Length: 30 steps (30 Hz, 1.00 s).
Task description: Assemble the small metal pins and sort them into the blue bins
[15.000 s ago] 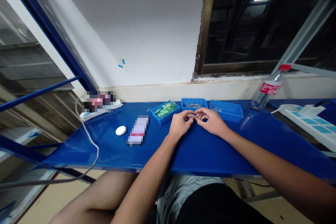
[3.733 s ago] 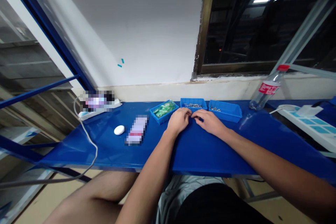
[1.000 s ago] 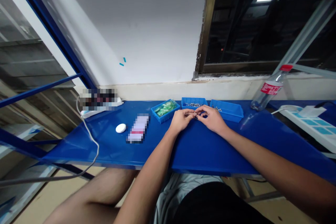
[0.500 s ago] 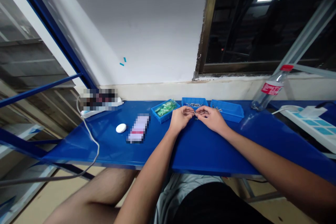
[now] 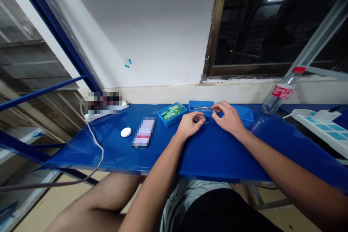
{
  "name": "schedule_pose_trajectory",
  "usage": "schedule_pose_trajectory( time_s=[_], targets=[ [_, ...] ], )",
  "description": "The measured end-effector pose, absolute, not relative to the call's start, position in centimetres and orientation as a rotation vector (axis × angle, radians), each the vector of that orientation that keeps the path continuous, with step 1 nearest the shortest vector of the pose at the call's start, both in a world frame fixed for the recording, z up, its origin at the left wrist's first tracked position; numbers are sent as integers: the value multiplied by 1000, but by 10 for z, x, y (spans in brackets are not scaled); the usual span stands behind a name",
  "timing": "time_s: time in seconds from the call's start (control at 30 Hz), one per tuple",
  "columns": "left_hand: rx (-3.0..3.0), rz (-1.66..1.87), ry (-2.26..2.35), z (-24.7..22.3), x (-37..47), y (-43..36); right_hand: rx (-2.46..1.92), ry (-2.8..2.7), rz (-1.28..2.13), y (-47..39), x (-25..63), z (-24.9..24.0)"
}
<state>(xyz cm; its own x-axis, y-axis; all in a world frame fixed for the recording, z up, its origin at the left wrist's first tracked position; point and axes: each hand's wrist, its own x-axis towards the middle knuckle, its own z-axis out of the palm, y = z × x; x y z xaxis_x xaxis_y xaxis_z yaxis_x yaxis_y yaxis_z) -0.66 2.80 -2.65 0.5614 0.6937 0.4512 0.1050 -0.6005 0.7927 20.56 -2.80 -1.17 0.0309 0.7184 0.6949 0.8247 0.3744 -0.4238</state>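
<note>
My left hand is closed in a pinch around a thin metal piece that sticks out to the right of its fingertips, just above the blue table. My right hand is apart from it, thumb and fingers curved with a gap between them, at the right corner of the middle blue bin. That middle bin holds several small metal parts. The left blue bin holds green packets. Partly behind my right hand stands the right blue bin.
A white oval case and a blurred-out phone-like object lie left on the table. Power strips sit at the left back and right. A red-capped bottle stands at the back right. A cable hangs over the left edge.
My hands were together at the fingertips; my right hand has moved away to the right and up and opened. A thin metal piece now shows beside my left fingertips.
</note>
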Motion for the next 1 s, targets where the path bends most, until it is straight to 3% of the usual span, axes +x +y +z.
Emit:
schedule_pose_trajectory(
  time_s=[0.13, 0.3, 0.8, 1.0],
  targets=[
    [2598, 781, 529, -27, -8, 24, -1725, -1694, -390, -26, 238, -11],
    [2727, 623, 517, -32, -5, 27, -2009, -1661, -401, -26, 254, -17],
    [2735, 799, 633, -27, -6, 25, -1426, -1820, -250, -30, 216, -10],
    [2480, 946, 617, -20, -6, 20, -1291, -1872, -114, -35, 201, -9]
  ],
)
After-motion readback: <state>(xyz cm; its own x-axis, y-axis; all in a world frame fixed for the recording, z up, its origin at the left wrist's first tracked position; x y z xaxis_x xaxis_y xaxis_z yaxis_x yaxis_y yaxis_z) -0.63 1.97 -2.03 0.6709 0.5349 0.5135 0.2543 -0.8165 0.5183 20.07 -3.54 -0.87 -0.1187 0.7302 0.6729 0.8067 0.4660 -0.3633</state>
